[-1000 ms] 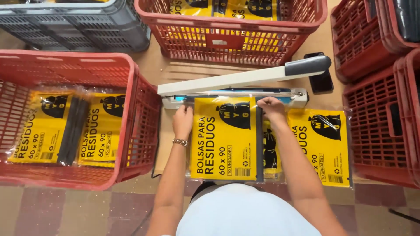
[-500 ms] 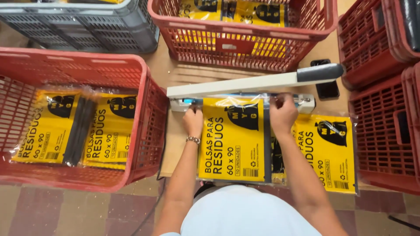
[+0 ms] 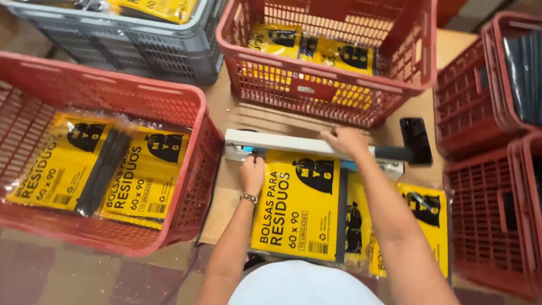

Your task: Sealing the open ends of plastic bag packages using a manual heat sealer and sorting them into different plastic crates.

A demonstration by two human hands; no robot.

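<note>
- Yellow printed bag pack (image 3: 296,209) in clear wrap lies flat on the desk (image 3: 226,197), top edge under the white sealer bar (image 3: 293,144).
- Right hand (image 3: 345,141) rests on top of the sealer bar, palm down, fingers curled over it; bar is down on the pack's edge.
- Left hand (image 3: 252,174) sits just below the bar's left end, fingers closed narrow on the pack's top left corner; bracelet on that wrist.
- More yellow packs (image 3: 420,220) lie right of the held pack, partly under it and the right forearm.
- Black phone (image 3: 416,140) lies just past the bar's right end.
- Red basket (image 3: 186,169), left of the sealer, holds two yellow packs.
- Second red basket (image 3: 333,90), beyond the bar, also holds yellow packs.
- Grey crate (image 3: 141,45) stands far left of the bar; red baskets (image 3: 485,186) stacked right of it.
</note>
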